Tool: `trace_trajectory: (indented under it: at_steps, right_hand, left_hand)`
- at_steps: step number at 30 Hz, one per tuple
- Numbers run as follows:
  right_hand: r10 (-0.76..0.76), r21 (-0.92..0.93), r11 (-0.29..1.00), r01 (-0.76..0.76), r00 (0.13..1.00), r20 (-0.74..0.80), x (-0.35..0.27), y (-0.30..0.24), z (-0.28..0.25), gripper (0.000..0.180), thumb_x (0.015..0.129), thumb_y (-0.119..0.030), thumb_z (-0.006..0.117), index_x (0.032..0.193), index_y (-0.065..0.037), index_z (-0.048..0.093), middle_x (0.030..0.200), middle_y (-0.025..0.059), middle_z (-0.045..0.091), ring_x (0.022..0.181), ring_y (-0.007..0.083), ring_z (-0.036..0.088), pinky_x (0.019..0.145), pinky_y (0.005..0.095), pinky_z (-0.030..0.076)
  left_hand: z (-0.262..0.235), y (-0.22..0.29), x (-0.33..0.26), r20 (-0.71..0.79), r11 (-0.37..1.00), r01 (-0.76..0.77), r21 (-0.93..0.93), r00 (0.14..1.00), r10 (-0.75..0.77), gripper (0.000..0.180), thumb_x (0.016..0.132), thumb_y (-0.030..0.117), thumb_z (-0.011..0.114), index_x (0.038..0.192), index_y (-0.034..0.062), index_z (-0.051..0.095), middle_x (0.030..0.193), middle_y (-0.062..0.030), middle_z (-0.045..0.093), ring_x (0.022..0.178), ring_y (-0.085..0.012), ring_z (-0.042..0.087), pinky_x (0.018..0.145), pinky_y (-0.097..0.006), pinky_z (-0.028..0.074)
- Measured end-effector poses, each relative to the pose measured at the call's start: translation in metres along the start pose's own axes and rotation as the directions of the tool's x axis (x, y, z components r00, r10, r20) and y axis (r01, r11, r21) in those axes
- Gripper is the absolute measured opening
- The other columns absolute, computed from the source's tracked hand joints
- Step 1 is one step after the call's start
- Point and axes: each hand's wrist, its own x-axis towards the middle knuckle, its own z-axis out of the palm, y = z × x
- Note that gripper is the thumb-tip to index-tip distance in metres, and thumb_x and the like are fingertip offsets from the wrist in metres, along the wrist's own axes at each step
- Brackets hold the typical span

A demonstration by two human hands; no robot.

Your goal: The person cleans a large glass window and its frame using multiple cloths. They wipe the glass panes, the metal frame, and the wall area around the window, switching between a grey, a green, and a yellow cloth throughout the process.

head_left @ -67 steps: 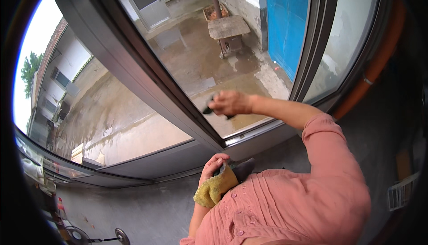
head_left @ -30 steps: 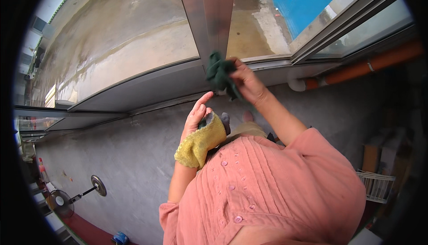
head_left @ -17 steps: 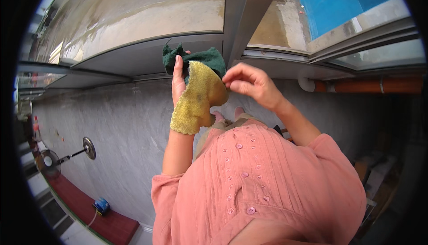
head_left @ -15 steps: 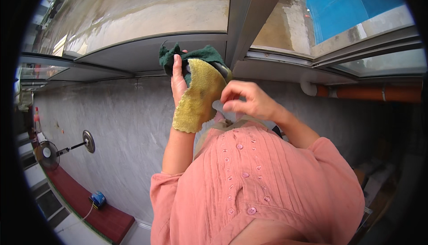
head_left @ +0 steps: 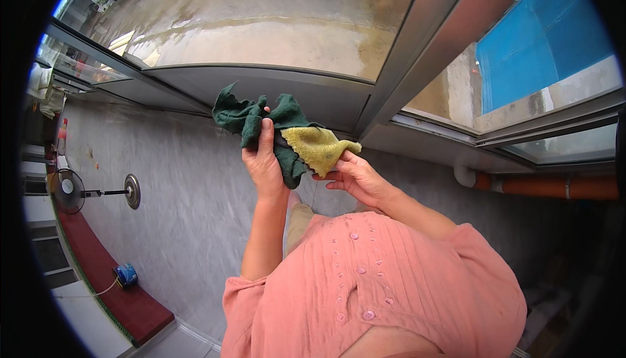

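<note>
My left hand [head_left: 265, 165] is closed round a bunched dark green cloth [head_left: 244, 118], thumb pressed on its front. One end of this cloth sticks up past the fingers, and a flap hangs down beside the wrist. Against it lies a yellow cloth [head_left: 315, 147] with a jagged edge, folded into a smaller shape. My right hand [head_left: 357, 179] pinches the yellow cloth's right end between thumb and fingers. Whether the two cloths are joined cannot be made out. Both hands are raised in front of my body.
Ahead stands a metal-framed window [head_left: 261, 84] with a grey lower panel. An orange pipe [head_left: 548, 185] with a white elbow runs low at the right. To the left are a standing fan [head_left: 68, 187], a dark red bench top [head_left: 130, 299] and a blue container [head_left: 126, 275].
My right hand has gone from beside the yellow cloth to pinching its end. The yellow cloth no longer drapes over my left wrist and is folded up. Both hands are slightly lower.
</note>
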Motion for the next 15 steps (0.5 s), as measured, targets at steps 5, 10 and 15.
trace_trajectory:
  at_steps: [5,10,15]
  right_hand:
    - [-0.147,0.123,0.981,0.149,0.989,-0.029,0.051,0.036,0.028,0.024,0.093,-0.010,0.060,0.117,-0.010,0.060,0.110,0.0038,0.066,0.094,0.0153,0.062,0.081,0.0296,0.049]
    - [-0.375,0.074,0.914,0.399,0.900,-0.223,0.092,0.004,0.052,0.008,0.091,-0.009,0.063,0.093,-0.015,0.059,0.092,-0.0009,0.065,0.084,0.0128,0.061,0.073,0.0272,0.048]
    - [-0.911,-0.150,0.409,0.900,0.392,-0.129,0.072,-0.063,0.162,0.016,0.094,-0.005,0.063,0.109,-0.007,0.060,0.101,0.0036,0.065,0.091,0.0146,0.063,0.082,0.0286,0.051]
  left_hand:
    - [-0.047,0.046,0.034,0.134,0.993,-0.015,0.120,0.991,-0.001,0.026,0.092,0.009,0.072,0.116,0.0012,0.065,0.113,-0.0022,0.066,0.103,-0.0101,0.059,0.094,-0.026,0.045]
    - [-0.096,0.072,0.079,0.213,0.964,-0.132,0.233,0.974,0.082,0.022,0.092,0.009,0.073,0.111,0.0012,0.065,0.108,-0.0010,0.066,0.099,-0.0087,0.058,0.093,-0.025,0.045]
    - [-0.059,0.135,0.122,0.405,0.965,-0.235,0.116,0.898,0.170,0.020,0.091,0.004,0.072,0.111,0.0021,0.066,0.106,0.0007,0.066,0.098,-0.0079,0.057,0.092,-0.024,0.044]
